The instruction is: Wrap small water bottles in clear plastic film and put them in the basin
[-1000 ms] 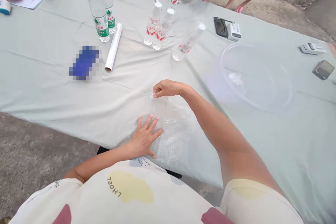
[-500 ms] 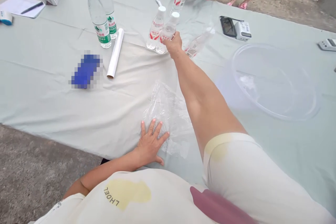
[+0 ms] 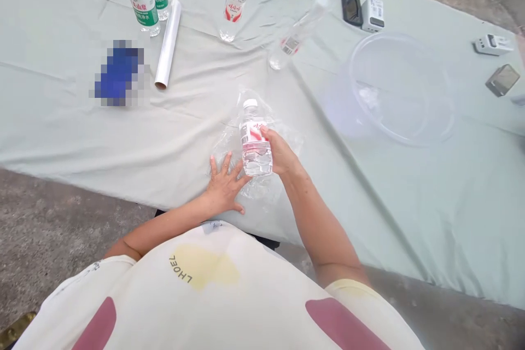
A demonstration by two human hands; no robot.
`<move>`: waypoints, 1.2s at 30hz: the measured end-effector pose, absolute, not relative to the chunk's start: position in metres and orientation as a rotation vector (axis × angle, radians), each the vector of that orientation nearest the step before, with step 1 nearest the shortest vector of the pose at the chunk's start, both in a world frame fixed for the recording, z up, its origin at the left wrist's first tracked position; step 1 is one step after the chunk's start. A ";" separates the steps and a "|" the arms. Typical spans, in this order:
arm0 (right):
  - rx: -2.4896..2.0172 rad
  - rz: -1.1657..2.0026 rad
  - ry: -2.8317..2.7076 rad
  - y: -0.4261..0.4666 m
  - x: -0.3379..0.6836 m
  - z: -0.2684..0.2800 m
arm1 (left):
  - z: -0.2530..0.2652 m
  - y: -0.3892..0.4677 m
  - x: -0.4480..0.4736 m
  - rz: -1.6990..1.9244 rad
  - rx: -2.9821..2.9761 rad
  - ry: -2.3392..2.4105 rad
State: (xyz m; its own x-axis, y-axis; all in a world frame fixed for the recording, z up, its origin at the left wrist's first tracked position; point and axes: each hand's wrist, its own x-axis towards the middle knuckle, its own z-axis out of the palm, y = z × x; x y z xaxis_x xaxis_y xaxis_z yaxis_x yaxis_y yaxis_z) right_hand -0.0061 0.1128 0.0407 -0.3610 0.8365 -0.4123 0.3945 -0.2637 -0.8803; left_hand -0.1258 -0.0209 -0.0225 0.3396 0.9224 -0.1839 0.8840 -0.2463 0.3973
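Observation:
My right hand [image 3: 282,151] is closed round a water bottle [image 3: 256,145] with a white cap and a red and white label. The bottle is over a clear plastic sheet [image 3: 223,145] near the table's front edge. With its fingers spread, my left hand [image 3: 225,188] lies flat on the near left part of this sheet, just left of the bottle's base. Part of the sheet is hidden behind the bottle and the right hand. Farther back, a similar bottle [image 3: 234,8] stands upright, and another bottle [image 3: 291,41] lies on its side.
Left of centre are a roll of plastic film [image 3: 168,46], a blurred blue object [image 3: 118,73] and two green-labelled bottles [image 3: 143,8]. On the right are a large clear plastic basin [image 3: 355,79], a black phone-like device [image 3: 351,6] and small white devices [image 3: 373,15]. A pale cloth [image 3: 61,115] covers the table.
My right hand has drawn one bottle from beside the other back toward me, over the plastic sheet. My left hand stays flat on the sheet. The view has tilted downward.

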 end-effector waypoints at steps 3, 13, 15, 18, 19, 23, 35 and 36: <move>-1.429 1.869 -1.360 0.099 -0.004 0.014 | -0.022 -0.024 -0.126 0.096 2.175 1.593; -1.724 1.527 -1.652 0.103 -0.024 0.015 | -0.019 -0.069 -0.123 0.041 2.244 1.474; -1.750 1.473 -1.718 0.101 -0.024 0.015 | -0.012 -0.078 -0.131 0.119 2.208 1.383; -1.762 1.420 -1.805 0.097 -0.024 0.017 | 0.000 -0.081 -0.152 0.443 1.996 1.403; -1.753 1.416 -1.823 0.095 -0.023 0.018 | 0.004 -0.078 -0.160 0.586 1.886 1.493; -1.727 1.416 -1.852 0.088 -0.022 0.023 | 0.012 -0.034 -0.188 0.928 1.470 2.021; -1.684 1.407 -1.955 0.080 -0.022 0.025 | 0.012 0.115 -0.208 0.587 1.361 2.302; -1.697 1.387 -1.962 0.079 -0.023 0.024 | 0.011 0.116 -0.211 0.617 1.369 2.300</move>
State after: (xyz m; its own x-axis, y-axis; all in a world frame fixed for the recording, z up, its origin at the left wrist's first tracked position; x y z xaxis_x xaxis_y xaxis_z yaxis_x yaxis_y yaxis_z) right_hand -0.0233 0.0793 0.0244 -0.3209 0.8555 -0.4064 0.6682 -0.0996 -0.7373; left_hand -0.2110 0.1164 0.0108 -0.4454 0.8889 -0.1068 0.7161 0.4253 0.5534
